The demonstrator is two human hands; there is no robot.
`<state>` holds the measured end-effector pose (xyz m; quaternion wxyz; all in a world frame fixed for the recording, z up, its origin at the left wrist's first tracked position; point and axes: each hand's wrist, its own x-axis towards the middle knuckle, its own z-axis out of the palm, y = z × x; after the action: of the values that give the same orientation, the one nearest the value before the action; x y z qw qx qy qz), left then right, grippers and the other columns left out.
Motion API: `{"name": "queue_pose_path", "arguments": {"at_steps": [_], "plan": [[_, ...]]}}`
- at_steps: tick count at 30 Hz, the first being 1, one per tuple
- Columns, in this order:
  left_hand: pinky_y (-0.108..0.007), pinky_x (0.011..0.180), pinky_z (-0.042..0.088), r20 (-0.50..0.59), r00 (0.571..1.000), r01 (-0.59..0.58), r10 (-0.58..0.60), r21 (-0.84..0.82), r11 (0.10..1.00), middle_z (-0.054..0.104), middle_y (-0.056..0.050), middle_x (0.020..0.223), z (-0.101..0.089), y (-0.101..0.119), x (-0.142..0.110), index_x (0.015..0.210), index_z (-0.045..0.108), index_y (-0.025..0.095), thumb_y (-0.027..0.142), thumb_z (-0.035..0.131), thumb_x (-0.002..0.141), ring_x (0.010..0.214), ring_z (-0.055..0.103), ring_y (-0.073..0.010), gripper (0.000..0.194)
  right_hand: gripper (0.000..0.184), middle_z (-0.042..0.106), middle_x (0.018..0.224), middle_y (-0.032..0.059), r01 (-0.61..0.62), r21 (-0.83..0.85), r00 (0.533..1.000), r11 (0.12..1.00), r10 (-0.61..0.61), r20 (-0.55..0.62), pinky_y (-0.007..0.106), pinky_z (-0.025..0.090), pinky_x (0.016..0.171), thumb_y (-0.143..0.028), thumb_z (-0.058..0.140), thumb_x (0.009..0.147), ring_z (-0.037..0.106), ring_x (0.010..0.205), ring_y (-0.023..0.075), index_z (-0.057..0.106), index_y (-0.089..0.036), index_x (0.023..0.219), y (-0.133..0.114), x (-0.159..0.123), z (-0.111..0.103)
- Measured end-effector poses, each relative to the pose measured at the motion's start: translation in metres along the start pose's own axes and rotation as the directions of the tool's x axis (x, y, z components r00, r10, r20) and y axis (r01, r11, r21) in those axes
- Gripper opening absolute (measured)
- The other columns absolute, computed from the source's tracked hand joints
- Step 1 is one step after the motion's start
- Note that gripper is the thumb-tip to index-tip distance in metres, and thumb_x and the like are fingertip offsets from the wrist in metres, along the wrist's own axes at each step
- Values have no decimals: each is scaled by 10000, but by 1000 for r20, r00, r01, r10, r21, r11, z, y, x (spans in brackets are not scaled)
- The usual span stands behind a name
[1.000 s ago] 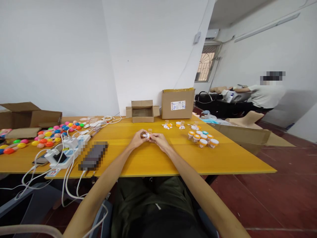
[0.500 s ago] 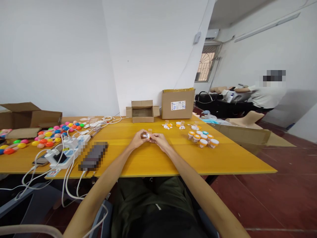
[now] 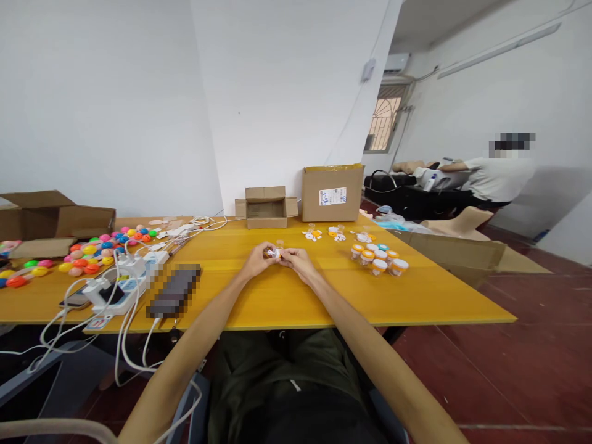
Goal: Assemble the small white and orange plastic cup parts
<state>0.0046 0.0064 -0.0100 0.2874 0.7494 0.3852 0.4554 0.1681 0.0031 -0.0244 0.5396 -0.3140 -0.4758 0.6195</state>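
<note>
Above the middle of the table (image 3: 287,302), both hands meet at one small white round piece (image 3: 276,253) with dark spots, too small to make out fully. My left hand (image 3: 257,260) is closed, its thumb and index finger curved around the piece's left side. From the right, my right hand (image 3: 298,262) pinches the piece's edge between thumb and fingers. A small clear cup (image 3: 280,242) stands just behind the fingers. To the right is a group of small jars (image 3: 379,266) with white, orange and teal lids. Small white and orange parts (image 3: 314,235) lie in piles farther back.
At the back stand a small open carton (image 3: 267,216) and a larger closed box (image 3: 332,194). A power strip (image 3: 121,296) with cables, a phone (image 3: 176,290) and colourful balls (image 3: 90,251) occupy the left. Another person (image 3: 494,176) sits at the far right.
My hands stay in almost the same place, with the white piece still between them. Any turning of it is too slight to make out.
</note>
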Motion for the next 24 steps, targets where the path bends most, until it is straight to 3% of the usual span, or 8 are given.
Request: {"name": "queue_pose_path", "arguments": {"at_steps": [14,19,24], "plan": [[-290,744,513,20,998,-54,53,57,997,698,-15,874,1,8,-3,940,667,199,382,750,729,781,635,-172,291,362,707,698,33,-22,25,1000,999,22,-21,313,584,778,-445,893,572,665,675,153,655,-176,608,0,2,-4],[-280,736,503,-4,998,-67,67,22,998,697,-31,942,0,8,-4,1000,643,204,387,708,780,794,634,-165,293,281,720,722,47,-29,55,999,998,31,-37,315,591,799,-365,873,651,684,720,165,660,-184,628,0,4,-4],[-275,741,491,-54,995,-85,87,38,996,679,-28,926,-1,6,-2,909,639,204,359,679,804,810,615,-163,191,228,736,773,64,-33,55,998,998,36,-56,319,596,806,-313,849,695,692,739,172,667,-184,646,2,6,-6]]}}
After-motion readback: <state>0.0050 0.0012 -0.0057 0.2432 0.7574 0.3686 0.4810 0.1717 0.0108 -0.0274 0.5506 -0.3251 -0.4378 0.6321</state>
